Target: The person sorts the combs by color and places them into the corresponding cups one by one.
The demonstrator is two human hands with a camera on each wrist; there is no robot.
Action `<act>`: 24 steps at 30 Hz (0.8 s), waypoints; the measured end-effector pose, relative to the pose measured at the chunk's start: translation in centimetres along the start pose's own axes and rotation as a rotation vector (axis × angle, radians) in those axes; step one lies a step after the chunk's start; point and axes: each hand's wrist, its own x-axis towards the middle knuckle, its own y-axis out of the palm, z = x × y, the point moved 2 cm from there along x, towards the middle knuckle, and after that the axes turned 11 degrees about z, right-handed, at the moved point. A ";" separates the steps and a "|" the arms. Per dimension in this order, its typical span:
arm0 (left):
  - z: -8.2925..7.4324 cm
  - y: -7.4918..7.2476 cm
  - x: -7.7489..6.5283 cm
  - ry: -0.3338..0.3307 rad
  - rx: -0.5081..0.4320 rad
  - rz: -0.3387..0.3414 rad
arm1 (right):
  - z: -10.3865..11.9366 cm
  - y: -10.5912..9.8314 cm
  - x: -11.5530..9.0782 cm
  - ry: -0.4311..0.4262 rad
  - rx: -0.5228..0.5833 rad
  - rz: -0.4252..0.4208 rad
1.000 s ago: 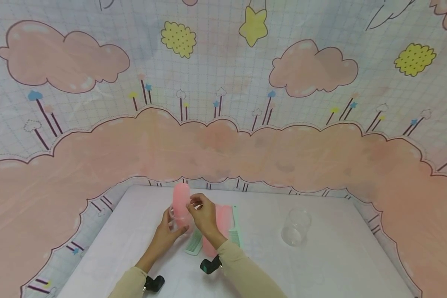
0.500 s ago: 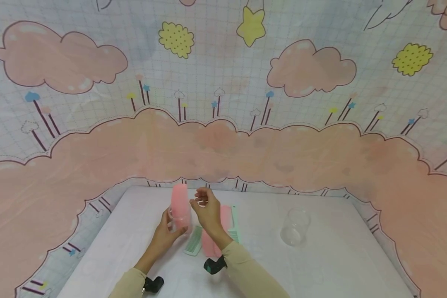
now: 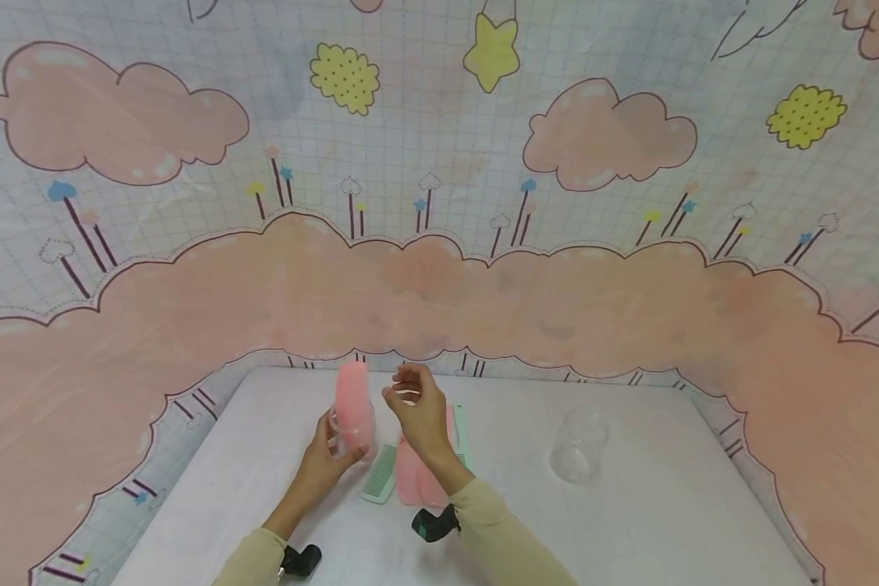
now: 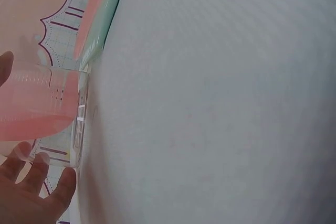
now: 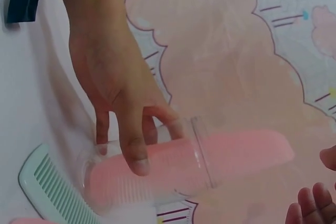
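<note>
A pink comb (image 3: pixel 352 395) stands in a clear cup (image 5: pixel 199 150), its upper end sticking out above the rim. My left hand (image 3: pixel 322 464) holds the cup round its side, thumb on the near face. In the left wrist view the cup's base (image 4: pixel 80 121) is at or close to the tabletop. My right hand (image 3: pixel 421 411) is raised to the right of the comb, apart from it, fingers loosely bent with nothing between them. Beneath that hand lie a green comb (image 3: pixel 379 474) and pink combs (image 3: pixel 410 476), partly hidden by the forearm.
Another clear cup (image 3: pixel 579 448) stands on the right part of the white table (image 3: pixel 674 505). A second green comb (image 3: pixel 460 423) shows behind my right wrist. A cloud-printed cloth (image 3: pixel 439 301) rises behind the table.
My right hand has let go of the pink comb's upper part and drawn away to the right and slightly up. The left hand stays round the cup.
</note>
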 end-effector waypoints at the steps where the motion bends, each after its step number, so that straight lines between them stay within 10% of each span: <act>1: 0.0 0.0 0.0 -0.004 0.002 -0.001 | 0.0 -0.2 -0.1 0.001 0.002 -0.002; 16: -0.3 0.0 -0.3 -0.055 0.011 0.012 | -1.0 -3.2 -1.5 0.037 -0.061 -0.024; 24: -0.4 -0.1 -0.5 -0.038 0.014 0.013 | -5.3 -4.2 -1.8 0.080 -0.077 -0.047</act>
